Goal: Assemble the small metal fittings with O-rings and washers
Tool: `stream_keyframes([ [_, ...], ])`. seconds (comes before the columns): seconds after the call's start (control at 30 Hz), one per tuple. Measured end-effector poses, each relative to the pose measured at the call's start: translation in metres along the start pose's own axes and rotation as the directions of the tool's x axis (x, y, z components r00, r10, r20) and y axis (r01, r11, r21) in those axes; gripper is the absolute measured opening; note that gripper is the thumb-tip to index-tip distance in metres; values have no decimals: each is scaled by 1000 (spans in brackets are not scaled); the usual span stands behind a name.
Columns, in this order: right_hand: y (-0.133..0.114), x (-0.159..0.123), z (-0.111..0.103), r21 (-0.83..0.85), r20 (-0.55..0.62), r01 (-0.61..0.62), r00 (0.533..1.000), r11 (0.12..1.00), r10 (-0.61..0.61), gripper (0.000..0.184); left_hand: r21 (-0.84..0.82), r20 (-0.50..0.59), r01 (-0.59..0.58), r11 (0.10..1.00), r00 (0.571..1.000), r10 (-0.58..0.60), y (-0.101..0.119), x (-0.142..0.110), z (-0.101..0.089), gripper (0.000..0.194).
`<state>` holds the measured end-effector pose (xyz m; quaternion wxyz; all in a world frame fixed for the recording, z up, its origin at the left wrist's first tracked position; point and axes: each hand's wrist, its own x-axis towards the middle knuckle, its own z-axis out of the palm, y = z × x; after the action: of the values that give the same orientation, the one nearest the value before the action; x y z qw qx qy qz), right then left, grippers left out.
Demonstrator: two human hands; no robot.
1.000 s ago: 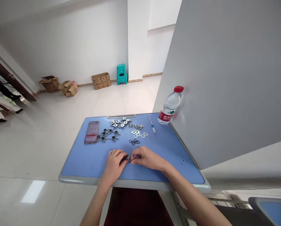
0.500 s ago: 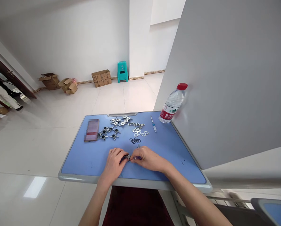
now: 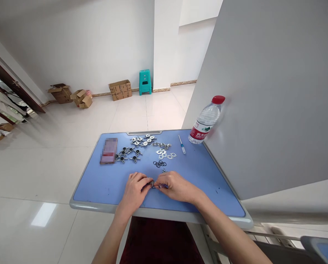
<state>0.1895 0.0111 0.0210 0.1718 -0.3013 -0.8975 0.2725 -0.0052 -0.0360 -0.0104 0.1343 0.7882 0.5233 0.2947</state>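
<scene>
My left hand [image 3: 136, 189] is closed, its thumb and fingers pinching a small metal fitting [image 3: 153, 184] just above the desk near its front edge. From the other side, my right hand [image 3: 173, 186] meets it with bent, closed fingers. Within the right hand's grip shows a slim purplish thing [image 3: 162, 186], mostly hidden, so its kind is unclear. Beyond the hands lie several black rubber rings [image 3: 160, 164] and a few tiny metal pieces [image 3: 164, 170]. Flat oval metal gaskets [image 3: 169, 156] are spread behind the rings. Metal fittings with black centres [image 3: 135, 158] lie to the left.
More silvery fittings [image 3: 146, 140] are heaped toward the desk's far edge. A blue-handled screwdriver [image 3: 182, 146] lies at the right, near a water bottle [image 3: 206, 123] beside a grey panel. A blurred flat packet [image 3: 109, 150] rests at the left. Cardboard boxes [image 3: 120, 90] and teal stools [image 3: 145, 82] line the wall.
The whole view has shifted slightly. Both hands stay together around the metal fitting, with only slight finger movement; the parts on the desk lie as before.
</scene>
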Motion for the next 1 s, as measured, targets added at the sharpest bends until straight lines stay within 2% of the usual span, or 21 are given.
stream_keyframes([
  [0.43, 6, 0, 10, -273, -20, 79, 996, 959, -88, 23, 29, -5, -23, 999, 1000, 23, -2, -1, 1, 19],
  [0.63, 11, 3, 15, -224, -91, 1, 996, 975, -22, 24, 49, -5, -16, 999, 1000, 16, -1, -1, 2, 25],
  [0.83, 14, 3, 11, -134, -240, -122, 967, 983, 87, 30, 35, -3, -1, 999, 1000, 1, 0, -2, 1, 26],
  [0.9, 12, 2, 6, -126, -234, -151, 965, 980, 119, 31, 40, -10, -3, 999, 1000, 3, 0, -2, 1, 22],
  [1.0, 7, 2, -1, -138, -126, -180, 979, 974, 163, 26, 52, -21, -6, 999, 1000, 7, 1, -1, 0, 15],
])
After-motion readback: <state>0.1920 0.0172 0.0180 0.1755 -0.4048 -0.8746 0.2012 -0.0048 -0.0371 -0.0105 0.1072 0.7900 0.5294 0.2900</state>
